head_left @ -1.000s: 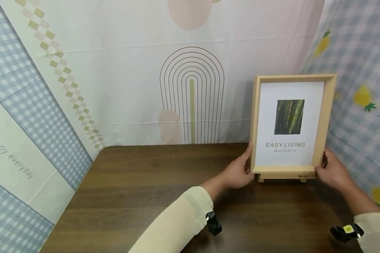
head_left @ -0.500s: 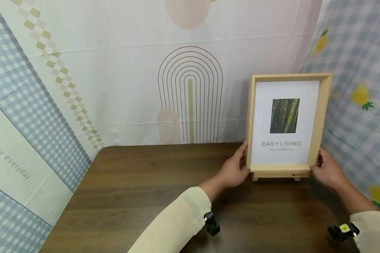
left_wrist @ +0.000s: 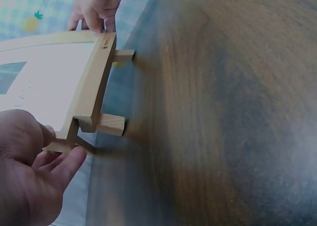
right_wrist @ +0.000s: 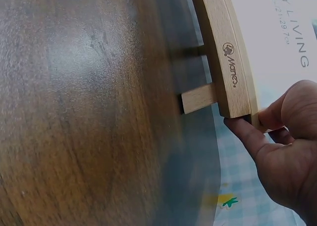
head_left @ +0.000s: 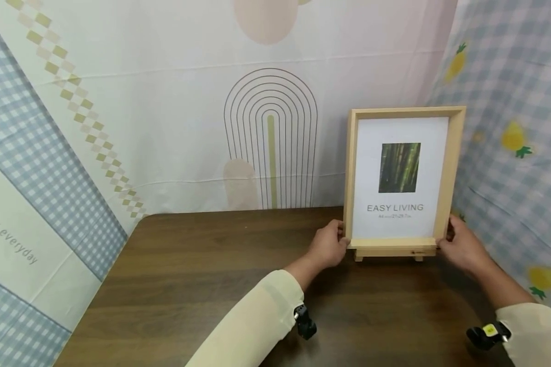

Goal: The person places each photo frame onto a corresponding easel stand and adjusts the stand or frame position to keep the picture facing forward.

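A light wooden picture frame (head_left: 451, 168) stands upright on the ledge of a small wooden easel (head_left: 381, 253). Inside the frame is a white sheet with a bamboo picture and the words "EASY LIVING". My left hand (head_left: 327, 244) grips the frame's lower left corner, thumb in front and fingers at the side and behind. At the lower right corner, my right hand (head_left: 464, 247) pinches the frame with the thumb on its front. In the right wrist view, a finger of that hand touches the end of the easel's ledge (right_wrist: 225, 72). Most of the easel is hidden behind the frame.
The dark wooden table (head_left: 202, 265) extends to the left and front. A pale cloth with printed arches (head_left: 270, 153) hangs behind it. Blue checked cloth (head_left: 509, 204) with pineapples hangs close on the right. Each sleeve carries a black wrist camera (head_left: 305, 322).
The frame and easel have shifted a little to the left along with both hands. My left index finger, earlier stretched up along the frame's side, now sits lower and more bent.
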{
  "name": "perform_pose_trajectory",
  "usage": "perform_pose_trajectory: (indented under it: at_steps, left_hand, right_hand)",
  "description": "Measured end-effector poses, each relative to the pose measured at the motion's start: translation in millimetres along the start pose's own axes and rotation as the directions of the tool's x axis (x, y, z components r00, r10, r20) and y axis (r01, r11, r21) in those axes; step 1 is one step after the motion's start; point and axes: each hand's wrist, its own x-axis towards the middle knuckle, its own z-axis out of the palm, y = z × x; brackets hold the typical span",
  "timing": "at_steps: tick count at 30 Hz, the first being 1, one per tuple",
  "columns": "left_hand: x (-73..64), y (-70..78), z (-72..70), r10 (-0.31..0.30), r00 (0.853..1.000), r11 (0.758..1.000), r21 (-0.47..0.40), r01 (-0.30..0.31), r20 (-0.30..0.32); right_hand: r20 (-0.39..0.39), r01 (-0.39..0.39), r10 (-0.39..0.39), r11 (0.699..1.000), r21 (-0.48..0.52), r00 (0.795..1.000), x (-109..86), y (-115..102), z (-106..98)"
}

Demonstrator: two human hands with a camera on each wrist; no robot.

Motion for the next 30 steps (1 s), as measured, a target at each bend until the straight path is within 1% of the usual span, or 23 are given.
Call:
perform_pose_trajectory:
  at_steps: [3,7,10,15,20,24,30]
  left_hand:
    - [-0.2,0.4,0.3,-0.009,1.0,1.0,0.03,0.008,0.029]
    - [0.4,-0.9,3.1,-0.017,0.996,0.997,-0.073,0.023,0.086]
    - [0.9,-1.6,5.5,-0.013,0.993,0.987,-0.16,0.031,0.118]
    - [1.3,-2.3,5.4,0.001,0.991,0.982,-0.189,0.025,0.136]
    - [2.1,-7.1,0.3,0.013,0.989,0.978,-0.207,0.017,0.146]
    - [1.6,-10.3,-2.9,0.014,0.988,0.97,-0.241,0.024,0.156]
    - [0.2,-11.8,-8.1,0.01,0.986,0.972,-0.232,0.03,0.169]
  right_hand:
    - [0.007,-0.018,0.018,1.0,-0.019,1.0,-0.7,-2.2,0.0]
    - [0.02,-0.029,0.03,0.999,-0.012,0.999,-2.6,-4.0,0.1]
    - [0.033,-0.031,0.031,0.999,0.019,0.999,-3.9,-5.5,0.0]
    - [0.056,-0.068,0.066,0.997,0.044,0.996,-6.1,-7.2,-2.6]
    - [0.079,-0.096,0.092,0.994,0.046,0.993,-5.6,-10.2,-0.7]
    - [0.083,-0.092,0.088,0.995,0.04,0.993,-7.1,-12.4,1.2]
    - [0.082,-0.067,0.065,0.998,0.021,0.995,-7.3,-15.9,3.9]
